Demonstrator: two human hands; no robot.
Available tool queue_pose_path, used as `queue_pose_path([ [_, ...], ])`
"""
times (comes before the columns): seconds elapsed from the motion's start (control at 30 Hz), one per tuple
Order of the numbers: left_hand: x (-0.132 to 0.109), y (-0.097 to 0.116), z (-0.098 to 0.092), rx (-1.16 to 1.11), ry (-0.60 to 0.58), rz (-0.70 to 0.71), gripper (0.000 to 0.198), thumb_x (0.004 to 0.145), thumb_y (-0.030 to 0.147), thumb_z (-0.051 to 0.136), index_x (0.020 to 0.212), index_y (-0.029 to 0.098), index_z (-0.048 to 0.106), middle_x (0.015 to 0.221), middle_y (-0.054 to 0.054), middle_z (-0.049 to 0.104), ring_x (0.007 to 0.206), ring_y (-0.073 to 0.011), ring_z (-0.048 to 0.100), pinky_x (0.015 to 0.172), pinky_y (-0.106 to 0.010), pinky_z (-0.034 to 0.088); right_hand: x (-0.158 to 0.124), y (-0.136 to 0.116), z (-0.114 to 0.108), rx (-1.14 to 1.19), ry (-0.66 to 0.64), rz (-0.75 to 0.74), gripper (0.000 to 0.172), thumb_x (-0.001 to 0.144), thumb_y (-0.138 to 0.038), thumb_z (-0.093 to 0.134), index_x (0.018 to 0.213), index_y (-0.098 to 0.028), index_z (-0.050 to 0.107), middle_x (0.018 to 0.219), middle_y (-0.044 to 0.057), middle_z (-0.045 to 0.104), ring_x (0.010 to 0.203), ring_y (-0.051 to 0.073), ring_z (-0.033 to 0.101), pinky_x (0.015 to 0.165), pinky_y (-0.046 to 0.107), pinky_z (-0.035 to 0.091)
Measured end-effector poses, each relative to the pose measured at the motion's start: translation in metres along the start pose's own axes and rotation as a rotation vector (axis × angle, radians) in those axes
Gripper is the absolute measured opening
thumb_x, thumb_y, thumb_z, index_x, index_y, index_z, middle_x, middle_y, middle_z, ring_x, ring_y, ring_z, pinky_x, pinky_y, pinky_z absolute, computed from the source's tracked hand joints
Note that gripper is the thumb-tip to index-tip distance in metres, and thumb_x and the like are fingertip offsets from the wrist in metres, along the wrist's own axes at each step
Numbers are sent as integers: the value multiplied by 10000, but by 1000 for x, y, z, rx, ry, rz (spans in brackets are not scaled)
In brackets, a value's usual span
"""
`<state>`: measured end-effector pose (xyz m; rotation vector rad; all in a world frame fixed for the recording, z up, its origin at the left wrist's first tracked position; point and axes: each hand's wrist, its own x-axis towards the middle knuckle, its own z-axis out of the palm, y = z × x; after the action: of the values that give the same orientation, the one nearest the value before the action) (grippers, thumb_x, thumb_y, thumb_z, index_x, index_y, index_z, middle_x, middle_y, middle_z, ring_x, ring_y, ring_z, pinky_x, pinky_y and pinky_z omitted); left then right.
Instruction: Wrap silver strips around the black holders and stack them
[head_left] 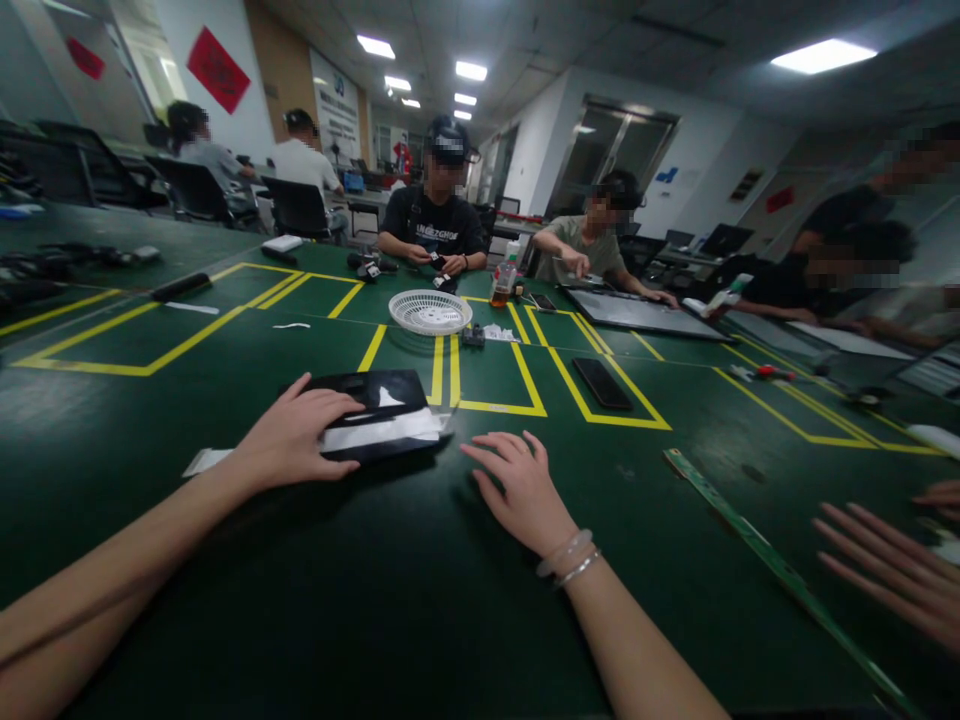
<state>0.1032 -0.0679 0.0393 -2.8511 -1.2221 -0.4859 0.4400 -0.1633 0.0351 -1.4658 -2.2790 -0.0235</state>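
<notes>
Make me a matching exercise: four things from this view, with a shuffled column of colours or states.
Things:
1. Left hand
2. Right hand
3. Round basket
4. Long narrow strip

Colours or states:
A. Green
B. Resting on a flat black item
C. White
D. Holding nothing

Right pairs: 1-B, 2-D, 3-C, 4-A.

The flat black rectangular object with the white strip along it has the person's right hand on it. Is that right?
Not quite: the head view shows the person's left hand on the flat black rectangular object with the white strip along it; the right hand is apart from it.
</notes>
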Motion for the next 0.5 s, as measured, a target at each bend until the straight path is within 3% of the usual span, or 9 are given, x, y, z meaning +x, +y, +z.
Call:
queue_pose_path([
  [0.13,-15,-54,-14,83,98,-240,628,882,589,582,1287,110,576,1252,-141,574,1163,-382,516,1085,-682,170,0,0,0,7,-7,0,348,960,-235,488,1277,-332,594,1296,34,636,1245,234,513,1125,543,211],
  [0.27,-47,-117,-20,223,335,-405,785,813,771,494,1149,81,661,943,-84,664,1097,-412,542,942,-581,284,0,1,1,4,-5,0,340,953,-234,508,1266,-327,603,1288,37,642,1238,237,518,1120,543,222],
  [0.4,-80,-149,-25,373,639,-431,782,806,808,440,929,69,665,589,-44,531,1233,-444,392,682,-425,178,-1,1,3,2,-6,-1,341,944,-230,522,1259,-328,608,1288,37,641,1237,237,518,1119,547,227],
  [0.43,-85,-150,-29,376,648,-446,777,845,787,408,842,47,648,555,-55,488,1264,-447,344,651,-404,138,-1,1,3,1,-6,-2,339,944,-232,522,1257,-328,609,1288,37,641,1239,237,516,1120,547,228],
  [0.5,-92,-146,-36,266,418,-336,833,933,741,252,672,23,581,534,-77,436,1311,-454,254,632,-405,115,-2,1,3,-2,-9,-2,337,944,-236,523,1255,-329,611,1287,39,640,1240,239,514,1119,548,231],
])
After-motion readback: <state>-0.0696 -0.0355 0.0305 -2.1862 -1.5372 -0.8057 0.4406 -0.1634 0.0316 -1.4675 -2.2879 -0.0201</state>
